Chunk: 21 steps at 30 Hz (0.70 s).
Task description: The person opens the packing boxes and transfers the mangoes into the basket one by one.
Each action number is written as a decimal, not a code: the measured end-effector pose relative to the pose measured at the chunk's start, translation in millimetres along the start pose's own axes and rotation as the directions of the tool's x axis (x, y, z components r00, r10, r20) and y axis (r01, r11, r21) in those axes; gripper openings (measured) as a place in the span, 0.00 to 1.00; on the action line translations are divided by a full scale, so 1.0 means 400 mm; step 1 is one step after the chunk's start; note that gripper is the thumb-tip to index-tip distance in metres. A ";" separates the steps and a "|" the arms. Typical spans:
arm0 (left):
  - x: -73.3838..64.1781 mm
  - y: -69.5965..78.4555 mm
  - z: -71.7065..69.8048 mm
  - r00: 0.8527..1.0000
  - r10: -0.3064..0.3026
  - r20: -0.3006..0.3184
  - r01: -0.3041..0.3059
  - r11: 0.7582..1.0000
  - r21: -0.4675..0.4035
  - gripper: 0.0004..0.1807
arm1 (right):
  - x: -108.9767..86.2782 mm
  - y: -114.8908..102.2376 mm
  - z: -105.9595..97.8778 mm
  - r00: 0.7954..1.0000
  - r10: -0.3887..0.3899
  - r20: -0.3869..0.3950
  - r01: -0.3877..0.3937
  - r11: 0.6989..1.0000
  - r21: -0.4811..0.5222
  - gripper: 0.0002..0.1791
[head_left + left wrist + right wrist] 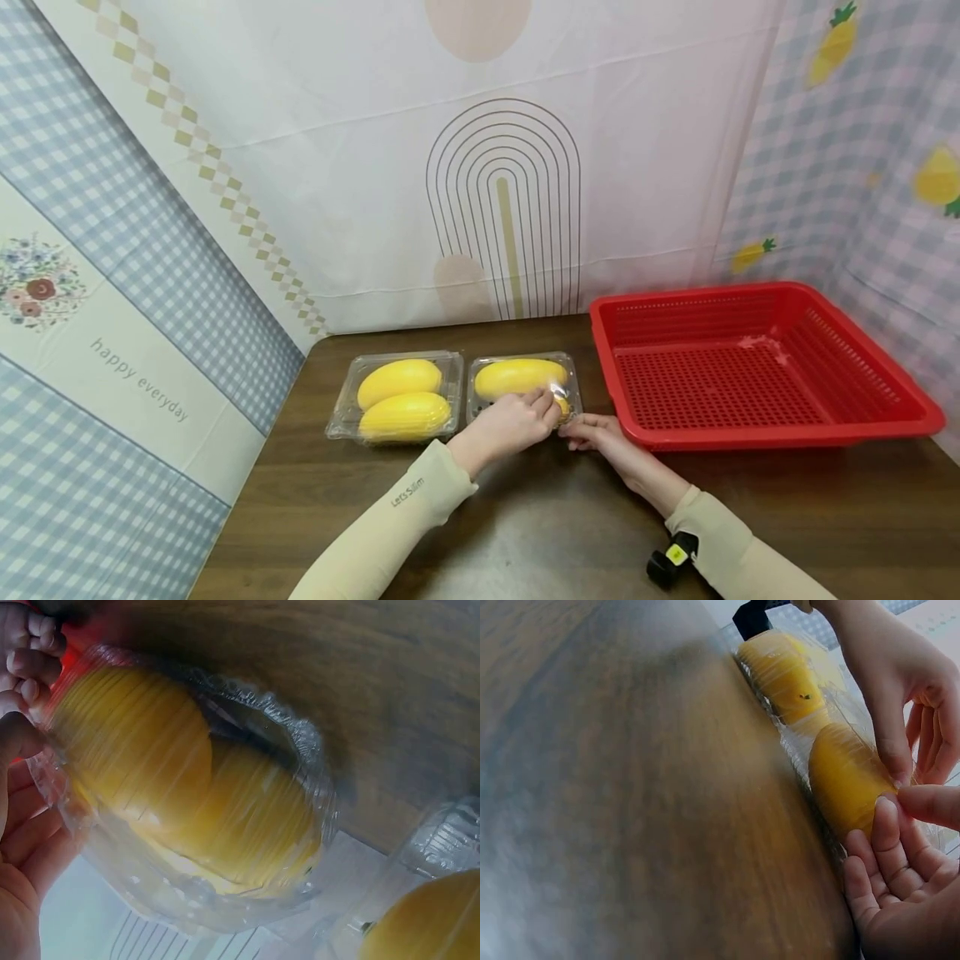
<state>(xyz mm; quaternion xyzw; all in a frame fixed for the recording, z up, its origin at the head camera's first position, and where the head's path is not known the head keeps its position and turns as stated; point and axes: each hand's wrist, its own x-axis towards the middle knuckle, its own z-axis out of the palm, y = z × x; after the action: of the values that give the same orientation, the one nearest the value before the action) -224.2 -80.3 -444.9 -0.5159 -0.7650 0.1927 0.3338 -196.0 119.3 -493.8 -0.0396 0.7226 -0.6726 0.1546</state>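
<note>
Two yellow oval fruits, one of them the rear fruit (521,377), lie in a clear plastic tray (573,375). Wrinkled clear film (150,739) stretches over them. My left hand (517,422) reaches across the tray's front and pinches the film at its right front corner. Close beside it, my right hand (611,446) also pinches the film at that corner with thumb and forefinger. The right wrist view shows both sets of fingertips (887,806) meeting at the end of the front fruit (847,780). In the head view, the left hand hides much of that fruit.
Left of this tray stands a second clear tray (343,408) with two yellow fruits (401,400). A large red slotted basket (780,437) stands on the right of the brown wooden table (525,533). Patterned cloth (375,208) hangs behind and at the sides.
</note>
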 end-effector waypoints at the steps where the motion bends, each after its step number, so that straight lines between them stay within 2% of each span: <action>1: 0.000 0.000 0.002 1.000 0.001 -0.004 -0.001 1.000 0.001 0.07 | 0.001 0.000 -0.001 1.000 -0.006 0.007 0.006 1.000 0.003 0.16; 7: 0.003 0.000 0.014 0.998 -0.007 -0.054 0.007 1.000 -0.002 0.07 | 0.006 0.001 -0.007 1.000 0.002 0.022 -0.002 1.000 0.014 0.15; 21: 0.002 -0.004 0.015 0.993 -0.064 -0.098 0.058 0.996 -0.061 0.06 | 0.000 -0.004 -0.008 0.999 0.033 0.039 -0.033 0.999 -0.007 0.15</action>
<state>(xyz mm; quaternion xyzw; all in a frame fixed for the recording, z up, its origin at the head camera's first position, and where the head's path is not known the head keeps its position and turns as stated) -229.8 -79.9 -447.8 -0.5108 -0.7681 0.1340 0.3620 -197.4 122.3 -492.1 -0.0414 0.7221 -0.6668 0.1795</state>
